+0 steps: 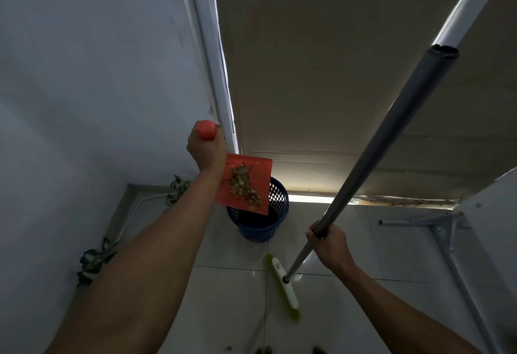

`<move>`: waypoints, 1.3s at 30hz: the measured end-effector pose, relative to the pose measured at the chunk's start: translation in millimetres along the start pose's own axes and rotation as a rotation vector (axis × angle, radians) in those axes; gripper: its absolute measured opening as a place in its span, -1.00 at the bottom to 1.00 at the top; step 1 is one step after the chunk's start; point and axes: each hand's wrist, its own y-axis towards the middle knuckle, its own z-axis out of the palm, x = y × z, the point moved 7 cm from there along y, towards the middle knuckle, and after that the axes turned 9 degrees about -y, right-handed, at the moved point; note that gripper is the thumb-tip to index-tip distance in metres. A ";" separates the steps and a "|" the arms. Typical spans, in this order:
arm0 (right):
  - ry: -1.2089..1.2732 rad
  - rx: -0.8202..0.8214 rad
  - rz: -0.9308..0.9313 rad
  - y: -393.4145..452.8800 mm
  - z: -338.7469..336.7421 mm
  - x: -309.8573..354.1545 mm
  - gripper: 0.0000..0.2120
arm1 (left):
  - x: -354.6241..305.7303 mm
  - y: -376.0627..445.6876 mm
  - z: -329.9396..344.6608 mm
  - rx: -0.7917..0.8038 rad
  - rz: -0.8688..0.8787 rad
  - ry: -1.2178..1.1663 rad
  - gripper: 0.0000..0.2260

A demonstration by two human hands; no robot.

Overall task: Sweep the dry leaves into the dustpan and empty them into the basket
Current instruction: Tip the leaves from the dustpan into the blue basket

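My left hand [206, 149] grips the orange handle of a red dustpan [258, 169], held up and tilted with its lip over a dark blue perforated basket [278, 202]. A pile of dry brown leaves [244, 185] lies in the pan, spread down toward its lower edge. My right hand [327, 241] is closed around the grey pole of a broom [391, 135]. The broom's green and white head [284, 286] rests on the tiled floor in front of the basket.
A grey wall is on the left with trailing green plants [93, 261] along its base. A window with a beige blind [335, 74] is behind the basket. Metal table legs [453, 244] stand at the right. A few leaf bits [264, 349] lie at the bottom edge.
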 end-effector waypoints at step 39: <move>0.064 0.026 -0.009 30.5 -22.0 -37.4 -0.93 | 74.3 -140.1 70.4 0.939 0.528 0.382 -0.87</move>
